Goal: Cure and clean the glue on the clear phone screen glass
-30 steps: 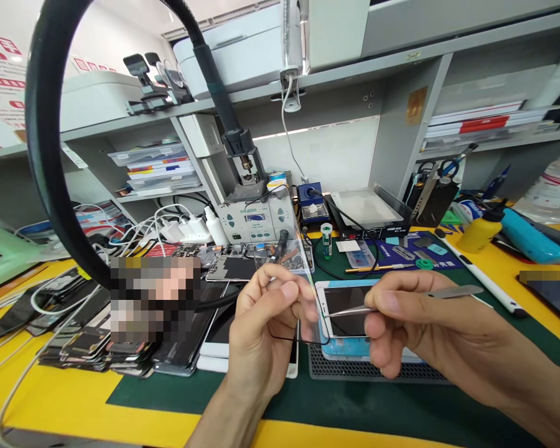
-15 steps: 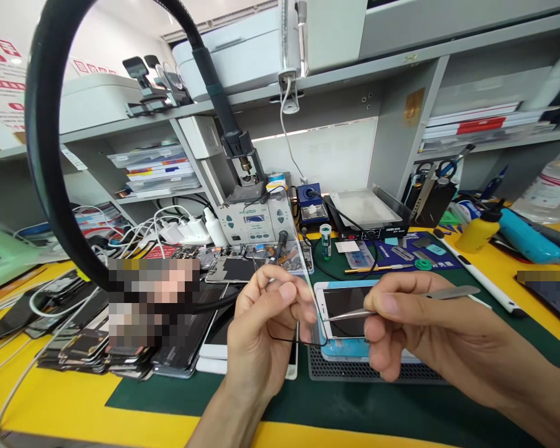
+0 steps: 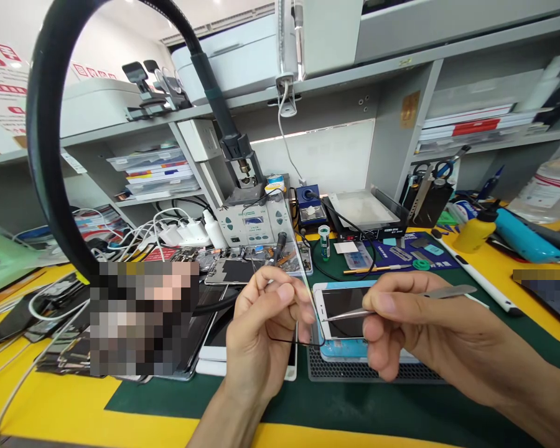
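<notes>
My left hand (image 3: pixel 261 339) pinches a clear glass screen panel (image 3: pixel 298 261) with a thin black border, held upright above the bench. My right hand (image 3: pixel 415 330) grips metal tweezers (image 3: pixel 401 302); their tip points left and touches the panel's right edge. Behind both hands a white phone (image 3: pixel 340 302) lies face up on a light blue holder (image 3: pixel 350 350), which rests on a dark perforated mat (image 3: pixel 378 372).
A heap of phones and screens (image 3: pixel 65 336) fills the left. A black ring-lamp arm (image 3: pixel 46 162) curves overhead. A soldering station (image 3: pixel 254 224), a heating plate (image 3: pixel 364 211), tools, a yellow bottle (image 3: pixel 476 233) and a blue bottle (image 3: pixel 527 239) stand behind.
Both hands hold their grips almost unmoved. The view has shifted slightly to the right, so things sit a little further left in the picture.
</notes>
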Demonstrator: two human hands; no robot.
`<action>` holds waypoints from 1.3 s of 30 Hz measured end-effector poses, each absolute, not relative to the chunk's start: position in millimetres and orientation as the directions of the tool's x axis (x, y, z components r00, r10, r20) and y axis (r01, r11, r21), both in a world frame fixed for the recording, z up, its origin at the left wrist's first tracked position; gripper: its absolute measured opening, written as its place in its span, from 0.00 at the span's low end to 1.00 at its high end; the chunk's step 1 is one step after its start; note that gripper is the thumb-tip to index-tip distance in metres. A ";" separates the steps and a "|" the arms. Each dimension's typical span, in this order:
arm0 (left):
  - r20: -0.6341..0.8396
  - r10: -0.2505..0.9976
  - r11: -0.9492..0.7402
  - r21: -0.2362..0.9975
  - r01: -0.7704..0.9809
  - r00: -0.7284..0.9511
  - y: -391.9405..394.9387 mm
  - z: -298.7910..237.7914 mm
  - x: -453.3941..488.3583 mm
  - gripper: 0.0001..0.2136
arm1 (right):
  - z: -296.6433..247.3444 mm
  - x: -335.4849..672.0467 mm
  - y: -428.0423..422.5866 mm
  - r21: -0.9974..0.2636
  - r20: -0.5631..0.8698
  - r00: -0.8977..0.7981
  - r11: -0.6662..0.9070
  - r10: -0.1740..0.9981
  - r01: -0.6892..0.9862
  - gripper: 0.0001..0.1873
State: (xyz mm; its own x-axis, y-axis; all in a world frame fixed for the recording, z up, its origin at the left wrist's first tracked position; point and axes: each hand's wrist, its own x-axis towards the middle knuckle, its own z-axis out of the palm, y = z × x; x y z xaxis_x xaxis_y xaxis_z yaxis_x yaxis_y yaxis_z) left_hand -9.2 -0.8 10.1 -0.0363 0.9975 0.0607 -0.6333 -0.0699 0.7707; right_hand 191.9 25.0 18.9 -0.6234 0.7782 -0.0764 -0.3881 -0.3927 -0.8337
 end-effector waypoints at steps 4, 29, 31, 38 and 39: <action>0.072 0.997 -0.074 0.771 -0.632 -0.029 -1.1 10.4 -9.2 0.04 | 19.6 190.7 25.0 -0.840 -0.079 -0.634 -0.393 0.769 -0.373 0.07; 0.034 0.998 0.014 0.664 -0.748 0.048 3.3 8.5 -10.9 0.04 | 10.8 190.9 20.8 -0.832 -0.039 -0.696 -0.409 0.717 -0.375 0.08; 0.034 0.998 0.016 0.659 -0.752 0.051 3.7 8.5 -10.7 0.05 | 10.3 190.0 20.2 -0.828 -0.045 -0.698 -0.417 0.715 -0.375 0.08; 0.038 0.998 0.011 0.673 -0.740 0.049 2.7 10.1 -10.7 0.05 | 10.1 187.9 20.0 -0.818 -0.053 -0.701 -0.433 0.711 -0.377 0.08; 0.037 0.998 0.011 0.675 -0.738 0.048 2.3 10.3 -10.8 0.05 | 9.9 187.9 20.4 -0.818 -0.055 -0.701 -0.435 0.711 -0.377 0.08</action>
State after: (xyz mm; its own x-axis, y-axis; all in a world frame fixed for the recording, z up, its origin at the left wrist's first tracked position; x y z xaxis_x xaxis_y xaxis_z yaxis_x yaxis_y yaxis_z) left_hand -10.8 2.3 10.3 0.0484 0.9981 0.0368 -0.7379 0.0110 0.6749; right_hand 187.9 20.4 9.9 -0.7008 0.7112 -0.0550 -0.3767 -0.4345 -0.8181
